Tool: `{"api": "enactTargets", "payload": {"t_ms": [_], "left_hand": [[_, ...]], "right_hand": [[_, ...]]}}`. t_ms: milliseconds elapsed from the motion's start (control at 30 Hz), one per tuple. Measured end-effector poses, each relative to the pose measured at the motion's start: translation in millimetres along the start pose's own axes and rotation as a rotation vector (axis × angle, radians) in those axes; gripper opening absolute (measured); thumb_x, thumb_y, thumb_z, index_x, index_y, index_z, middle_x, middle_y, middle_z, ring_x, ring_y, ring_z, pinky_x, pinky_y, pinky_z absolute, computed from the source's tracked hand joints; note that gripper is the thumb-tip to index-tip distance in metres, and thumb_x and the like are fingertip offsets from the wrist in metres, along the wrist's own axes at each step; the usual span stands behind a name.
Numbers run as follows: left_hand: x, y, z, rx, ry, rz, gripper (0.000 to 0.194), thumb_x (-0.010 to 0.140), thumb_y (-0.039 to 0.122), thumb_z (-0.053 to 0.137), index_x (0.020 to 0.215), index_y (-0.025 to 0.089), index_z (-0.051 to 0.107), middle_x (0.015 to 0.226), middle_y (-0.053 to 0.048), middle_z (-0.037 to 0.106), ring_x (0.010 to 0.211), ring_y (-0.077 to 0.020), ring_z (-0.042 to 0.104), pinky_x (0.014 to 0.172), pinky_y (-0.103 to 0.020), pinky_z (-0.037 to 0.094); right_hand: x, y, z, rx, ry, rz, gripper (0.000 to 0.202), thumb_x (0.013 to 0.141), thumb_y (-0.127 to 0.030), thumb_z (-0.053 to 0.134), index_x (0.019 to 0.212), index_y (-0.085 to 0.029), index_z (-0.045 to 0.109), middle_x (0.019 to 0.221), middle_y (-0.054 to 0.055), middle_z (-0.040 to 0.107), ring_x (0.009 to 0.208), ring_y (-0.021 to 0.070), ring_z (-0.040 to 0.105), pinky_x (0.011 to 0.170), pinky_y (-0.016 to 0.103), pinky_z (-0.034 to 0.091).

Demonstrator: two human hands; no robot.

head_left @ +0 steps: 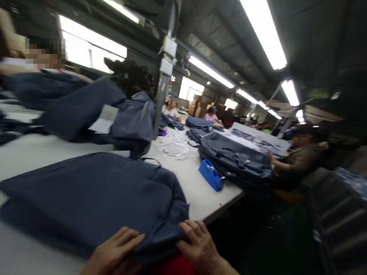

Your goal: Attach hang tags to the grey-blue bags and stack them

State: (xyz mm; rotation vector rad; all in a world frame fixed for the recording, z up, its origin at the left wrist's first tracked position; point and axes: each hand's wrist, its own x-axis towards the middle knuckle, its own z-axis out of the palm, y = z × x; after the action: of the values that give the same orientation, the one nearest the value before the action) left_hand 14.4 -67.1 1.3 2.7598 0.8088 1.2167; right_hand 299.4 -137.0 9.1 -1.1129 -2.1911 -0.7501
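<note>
A dark blue fabric bag point(94, 194) lies flat on the white table point(197, 191), its near edge towards me. At that edge my left hand point(114, 248) is closed on the fabric, its fingers together on top and its lower part out of frame. My right hand point(197, 244) grips the bag's near right corner, with the thumb and fingers bent round it. Part of a strap loop shows at the bag's far side. A bit of red cloth point(176, 265) is visible below, between my hands.
Behind the bag rises a heap of similar blue bags point(83, 107) with a white paper tag point(104, 119). A blue tape dispenser point(211, 175) stands near the table's right edge, beside stacked bags point(235, 156). A metal post point(162, 91) rises from the table. Several people work around.
</note>
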Motion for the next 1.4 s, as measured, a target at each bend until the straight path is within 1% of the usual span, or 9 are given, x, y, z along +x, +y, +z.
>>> {"api": "enactTargets", "payload": {"t_ms": [133, 233, 433, 567, 667, 833, 1033, 1233, 1400], "left_hand": [[-18.2, 18.2, 14.2, 0.088, -0.143, -0.043, 0.041, 0.083, 0.012, 0.052, 0.120, 0.025, 0.061, 0.096, -0.003, 0.071, 0.089, -0.0197, 0.067, 0.098, -0.038, 0.054], [-3.7, 44.3, 47.5, 0.150, -0.188, -0.064, 0.034, 0.085, 0.014, 0.054, 0.118, 0.019, 0.061, 0.095, -0.006, 0.070, 0.088, -0.0222, 0.066, 0.093, -0.040, 0.056], [27.3, 73.0, 96.8, 0.147, -0.328, 0.058, 0.022, 0.093, 0.031, 0.049, 0.096, 0.018, 0.066, 0.097, -0.010, 0.070, 0.086, -0.0250, 0.066, 0.073, -0.041, 0.059], [51.1, 24.1, 40.6, -0.046, -0.514, 0.069, 0.033, 0.095, 0.050, 0.045, 0.104, 0.026, 0.066, 0.106, -0.004, 0.071, 0.093, -0.0190, 0.067, 0.071, -0.030, 0.056], [55.1, -44.1, -26.6, 0.119, -0.440, -0.162, 0.052, 0.093, 0.055, 0.048, 0.134, 0.024, 0.052, 0.138, -0.010, 0.056, 0.126, -0.0264, 0.053, 0.107, -0.045, 0.040], [-6.3, -117.9, -72.1, 0.413, -0.515, -0.444, 0.073, 0.091, 0.066, 0.040, 0.152, 0.027, 0.027, 0.158, -0.012, 0.030, 0.147, -0.0342, 0.021, 0.115, -0.063, 0.011], [-61.4, -87.4, -61.8, 0.464, -0.480, -0.496, 0.073, 0.093, 0.066, 0.035, 0.153, 0.035, 0.009, 0.162, -0.007, 0.017, 0.148, -0.0342, 0.015, 0.115, -0.064, 0.006], [-67.7, -55.0, -70.5, 0.382, -0.580, -0.545, 0.077, 0.089, 0.070, 0.037, 0.153, 0.038, 0.007, 0.163, -0.009, 0.013, 0.147, -0.0389, 0.015, 0.111, -0.070, 0.013], [-42.9, -55.2, -88.3, 0.311, -0.707, -0.571, 0.076, 0.086, 0.074, 0.038, 0.151, 0.036, 0.025, 0.159, -0.013, 0.025, 0.142, -0.0427, 0.026, 0.104, -0.072, 0.025]], "right_hand": [[12.9, 13.5, -38.3, 0.395, -0.328, 0.231, 0.015, 0.090, -0.027, 0.055, 0.081, -0.026, 0.066, 0.114, 0.004, 0.066, 0.104, 0.0182, 0.063, 0.087, 0.028, 0.054], [44.4, 28.7, -47.6, 0.424, -0.245, 0.412, 0.018, 0.095, -0.031, 0.050, 0.090, -0.026, 0.067, 0.116, 0.004, 0.067, 0.106, 0.0171, 0.064, 0.088, 0.025, 0.054], [39.9, 26.9, 48.1, 0.072, -0.278, 0.212, 0.052, 0.094, -0.050, 0.047, 0.140, -0.027, 0.048, 0.136, 0.010, 0.059, 0.123, 0.0287, 0.056, 0.087, 0.045, 0.055], [1.3, 28.7, 90.0, -0.052, -0.274, 0.073, 0.060, 0.094, -0.054, 0.043, 0.148, -0.029, 0.037, 0.144, 0.009, 0.052, 0.131, 0.0328, 0.049, 0.089, 0.053, 0.050], [-8.5, 33.8, 88.5, -0.093, -0.301, 0.006, 0.068, 0.091, -0.057, 0.046, 0.151, -0.027, 0.032, 0.149, 0.008, 0.045, 0.134, 0.0329, 0.044, 0.092, 0.052, 0.049], [-12.5, 35.3, 86.7, -0.111, -0.347, 0.014, 0.073, 0.089, -0.060, 0.045, 0.153, -0.030, 0.025, 0.153, 0.007, 0.039, 0.136, 0.0329, 0.042, 0.095, 0.052, 0.046], [-22.3, 42.4, 81.2, 0.037, -0.554, 0.084, 0.076, 0.088, -0.061, 0.048, 0.154, -0.037, 0.017, 0.158, 0.003, 0.029, 0.141, 0.0340, 0.034, 0.106, 0.057, 0.037], [-19.5, 56.3, 73.7, 0.087, -0.644, 0.037, 0.078, 0.088, -0.064, 0.047, 0.154, -0.039, 0.014, 0.157, 0.002, 0.029, 0.141, 0.0334, 0.035, 0.105, 0.057, 0.040], [-9.2, 54.8, 65.7, 0.132, -0.719, 0.083, 0.075, 0.090, -0.065, 0.042, 0.154, -0.037, 0.015, 0.159, 0.001, 0.025, 0.144, 0.0302, 0.028, 0.110, 0.055, 0.035]]}}
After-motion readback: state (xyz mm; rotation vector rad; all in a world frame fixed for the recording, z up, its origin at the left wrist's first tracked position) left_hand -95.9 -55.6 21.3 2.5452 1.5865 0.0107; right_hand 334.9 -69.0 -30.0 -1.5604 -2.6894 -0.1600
